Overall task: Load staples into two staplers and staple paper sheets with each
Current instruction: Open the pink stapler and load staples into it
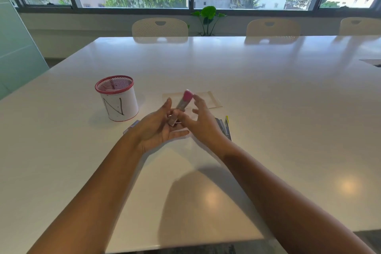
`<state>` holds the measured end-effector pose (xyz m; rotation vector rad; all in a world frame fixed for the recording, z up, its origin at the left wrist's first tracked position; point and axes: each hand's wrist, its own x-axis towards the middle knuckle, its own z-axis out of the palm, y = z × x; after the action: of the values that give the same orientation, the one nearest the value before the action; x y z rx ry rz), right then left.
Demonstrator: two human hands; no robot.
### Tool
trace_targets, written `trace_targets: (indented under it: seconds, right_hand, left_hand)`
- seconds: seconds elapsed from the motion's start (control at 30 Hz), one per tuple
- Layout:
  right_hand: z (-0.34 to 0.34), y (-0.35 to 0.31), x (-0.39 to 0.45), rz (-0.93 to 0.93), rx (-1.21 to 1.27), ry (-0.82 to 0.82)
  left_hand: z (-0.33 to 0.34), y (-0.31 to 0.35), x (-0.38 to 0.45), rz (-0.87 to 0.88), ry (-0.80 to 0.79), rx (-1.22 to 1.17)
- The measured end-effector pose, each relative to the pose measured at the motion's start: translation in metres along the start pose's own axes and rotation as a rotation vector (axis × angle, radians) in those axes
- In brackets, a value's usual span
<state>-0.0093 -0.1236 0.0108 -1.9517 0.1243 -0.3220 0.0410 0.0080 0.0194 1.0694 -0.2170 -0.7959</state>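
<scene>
Above glossy white table (268,109), left grip (158,128) clasps slim pink stapler (182,103), right grip (202,121) splayed

Your forearms reach forward and meet in the middle. Your left grip (158,128), palm up with thumb raised, holds the stapler (183,102) by its lower end. Your right grip (203,121) spreads its fingers, thumb touching the stapler.

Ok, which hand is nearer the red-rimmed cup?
Left. The left hand sits just right of the cup, apart from it; the right hand is farther right, past the pink stapler.
</scene>
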Motion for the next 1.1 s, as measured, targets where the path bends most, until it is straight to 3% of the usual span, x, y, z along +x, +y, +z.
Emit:
trace_targets:
  seconds: [0.1,0.23,0.33,0.4,0.73,1.1]
  right_hand:
    - [0.0,0.007,0.007,0.133,0.236,-0.021]
    - [-0.009,0.016,0.014,0.144,0.415,-0.093]
    - [-0.019,0.016,0.014,0.212,0.84,-0.199]
    - [-0.022,0.012,0.015,0.267,0.986,-0.183]
    - [-0.027,0.001,0.01,0.176,0.894,-0.144]
    - [-0.03,-0.006,0.011,0.16,0.793,-0.041]
  left_hand:
    - [0.005,-0.004,-0.004,0.05,-0.042,0.223]
    - [0.01,-0.004,-0.006,0.158,0.097,0.506]
    - [0.008,-0.002,-0.004,0.236,0.168,0.576]
    - [0.008,-0.001,-0.003,0.29,0.199,0.635]
    - [0.01,0.003,-0.005,0.395,0.279,0.559]
    - [0.02,-0.001,-0.005,0.528,0.346,0.761]
